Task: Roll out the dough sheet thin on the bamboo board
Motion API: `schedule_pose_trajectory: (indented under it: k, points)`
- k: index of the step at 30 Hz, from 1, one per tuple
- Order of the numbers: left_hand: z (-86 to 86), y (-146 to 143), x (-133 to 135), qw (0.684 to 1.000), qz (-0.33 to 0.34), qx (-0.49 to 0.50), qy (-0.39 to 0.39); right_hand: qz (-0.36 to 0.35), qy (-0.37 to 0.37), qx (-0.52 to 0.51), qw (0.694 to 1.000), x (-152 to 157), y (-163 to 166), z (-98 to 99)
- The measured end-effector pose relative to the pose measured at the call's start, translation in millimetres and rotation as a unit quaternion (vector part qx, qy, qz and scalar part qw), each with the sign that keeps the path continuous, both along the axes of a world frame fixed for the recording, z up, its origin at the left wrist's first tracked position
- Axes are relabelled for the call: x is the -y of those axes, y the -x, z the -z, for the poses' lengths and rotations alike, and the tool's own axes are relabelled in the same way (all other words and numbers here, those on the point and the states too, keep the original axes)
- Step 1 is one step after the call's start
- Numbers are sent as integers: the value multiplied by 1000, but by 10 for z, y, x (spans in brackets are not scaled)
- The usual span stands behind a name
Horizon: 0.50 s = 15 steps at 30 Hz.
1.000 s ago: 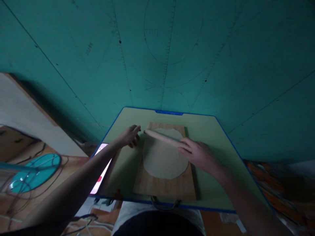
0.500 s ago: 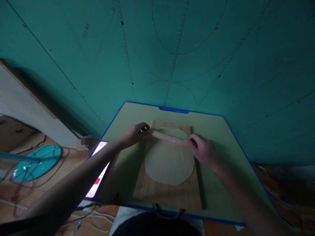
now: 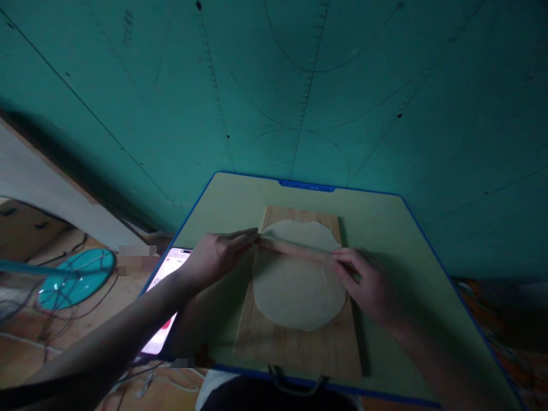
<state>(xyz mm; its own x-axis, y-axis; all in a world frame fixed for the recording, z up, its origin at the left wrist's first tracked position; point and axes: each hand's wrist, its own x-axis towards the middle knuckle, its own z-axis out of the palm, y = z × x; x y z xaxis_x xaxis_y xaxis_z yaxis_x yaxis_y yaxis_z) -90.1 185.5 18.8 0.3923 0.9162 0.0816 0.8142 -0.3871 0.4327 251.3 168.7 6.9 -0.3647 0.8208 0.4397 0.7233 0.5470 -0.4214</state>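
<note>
A thin, pale sheet of dough (image 3: 299,297), roughly round, lies flat on a wooden board (image 3: 295,351). Across its upper part rests a wooden rolling pin (image 3: 295,250), slightly tilted down to the right. My left hand (image 3: 222,251) has the pin's left end, with long fingers laid closely over it. At the other end, my right hand (image 3: 363,277) grips the pin between thumb and fingers. The dough's edges reach about the width of the board and look slightly wavy at the top.
The board stands on a pale green table (image 3: 398,240) with a blue rim. A lit phone (image 3: 160,337) lies by the left edge, partly behind my left forearm. A green wall (image 3: 274,103) rises behind. A turquoise round base (image 3: 81,277) and cables are on the floor at left.
The rolling pin and both hands have moved toward me over the dough. My left fingers now lie flatter on the pin's end. The view has shifted slightly.
</note>
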Motion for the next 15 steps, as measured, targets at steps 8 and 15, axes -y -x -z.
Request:
schedule_pose_trajectory:
  k: [8, 15]
  points:
    - [-260, -190, -167, 998, -42, -37, -21, -38, 36, 5, 999, 88, -154, -4]
    - [-80, -728, -859, 998, -54, 16, -35, -56, 56, 12, 997, 30, -178, -55]
